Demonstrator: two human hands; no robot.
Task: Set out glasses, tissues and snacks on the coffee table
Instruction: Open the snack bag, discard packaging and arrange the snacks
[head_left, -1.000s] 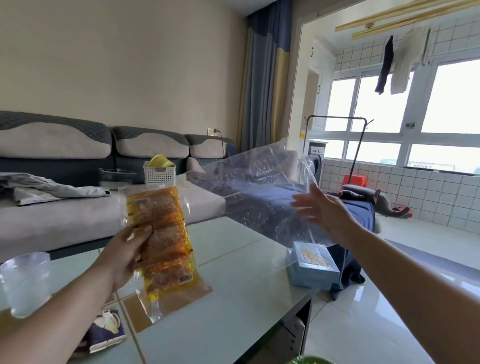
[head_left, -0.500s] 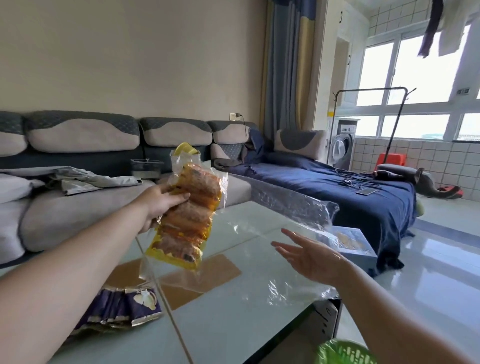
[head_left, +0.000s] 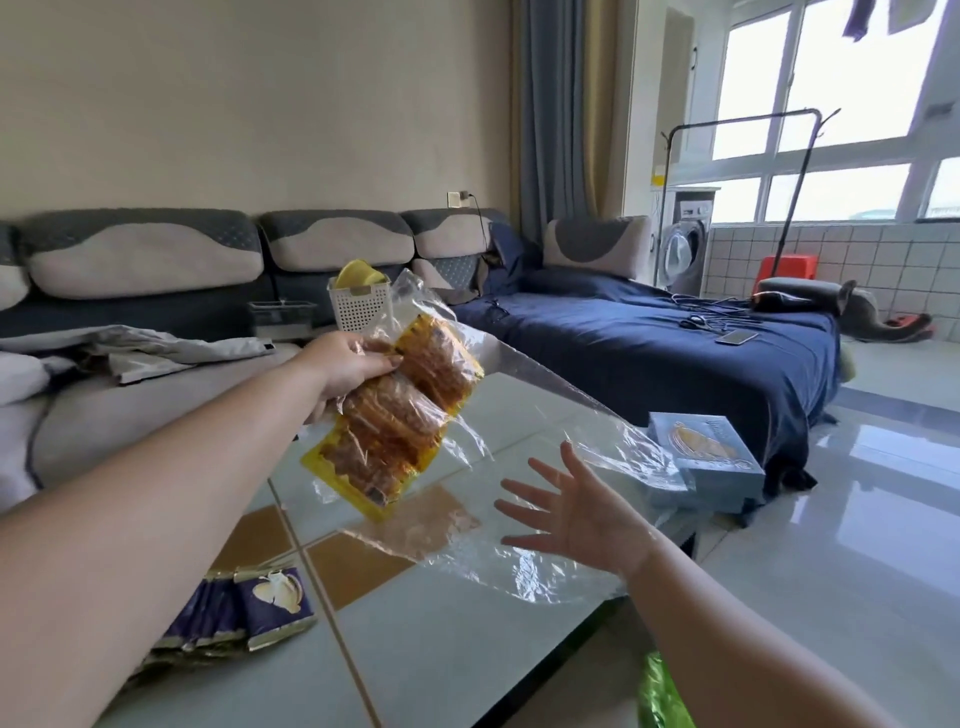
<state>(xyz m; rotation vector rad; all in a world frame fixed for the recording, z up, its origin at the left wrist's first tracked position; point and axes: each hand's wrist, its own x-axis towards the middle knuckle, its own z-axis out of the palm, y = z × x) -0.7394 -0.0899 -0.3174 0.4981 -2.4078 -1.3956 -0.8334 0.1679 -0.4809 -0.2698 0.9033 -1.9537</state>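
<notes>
My left hand (head_left: 349, 365) grips the top of a yellow snack pack (head_left: 400, 410) of brown pieces and holds it tilted in the air above the glass coffee table (head_left: 457, 649). A large clear plastic bag (head_left: 550, 462) lies loose over the table's right part. My right hand (head_left: 576, 512) hovers over that bag with fingers spread, holding nothing. A blue tissue box (head_left: 704, 460) rests at the table's far right corner, partly under the bag. A stack of purple snack packets (head_left: 249, 608) lies on the table near my left arm. No glass is in view.
A grey sofa (head_left: 140, 322) with a white basket (head_left: 358, 304) runs behind the table. A blue-covered daybed (head_left: 649, 343) with a phone and cables stands to the right. A green basket (head_left: 665, 696) shows below the table's near edge.
The clear bag has dropped from in front of my right hand onto the table. My left hand has carried the snack pack farther forward. The view has swung left to right, so the glass is out of frame.
</notes>
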